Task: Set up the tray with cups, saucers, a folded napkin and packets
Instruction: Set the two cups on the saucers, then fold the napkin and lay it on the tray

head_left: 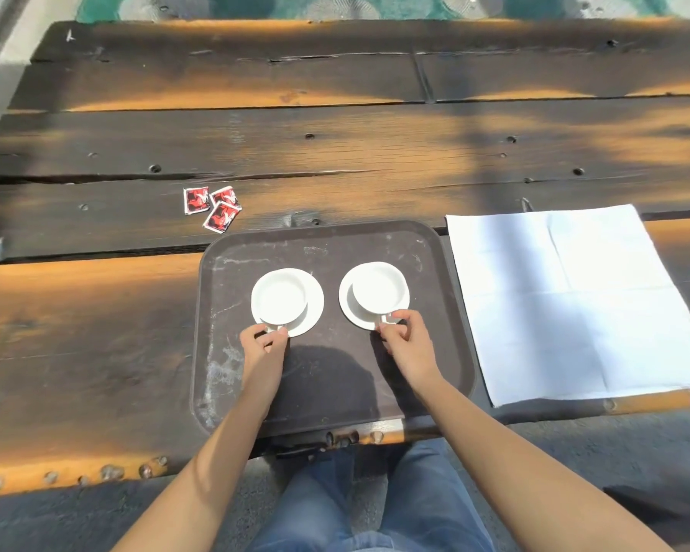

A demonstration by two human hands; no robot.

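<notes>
Gently: the left cup (279,298) and right cup (377,288) sit on their saucers (315,312) near the tray's (335,241) middle, left hand (261,344) and right hand (405,340) each pinching a handle. Centre each, then let go straight back. The unfolded napkin (574,304) lies beside the tray's right edge, packets (212,205) beyond its far-left corner.

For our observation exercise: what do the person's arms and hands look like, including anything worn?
Both arms are bare, with no sleeves in view. The left hand and right hand show no gloves, rings, watch or bracelets. Blue denim jeans cover the legs.
</notes>
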